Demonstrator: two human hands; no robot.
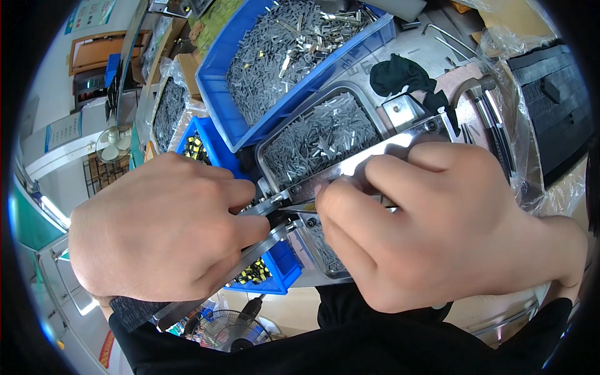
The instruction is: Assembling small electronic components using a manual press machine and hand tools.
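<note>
Centrally, the right hand (437, 225) pinches a small metal piece (299, 206) at the fixture's bright steel bar (375, 153), fingertips crowded against it. At nine o'clock the left hand (162, 228) is clenched around a flat metal lever (250, 256). Little free room lies between the hands. At twelve o'clock a steel tray (275, 134) of grey parts abuts a large blue bin (215, 69). A black cloth (400, 75) lies at one o'clock; a floor fan (228, 331) stands below.
</note>
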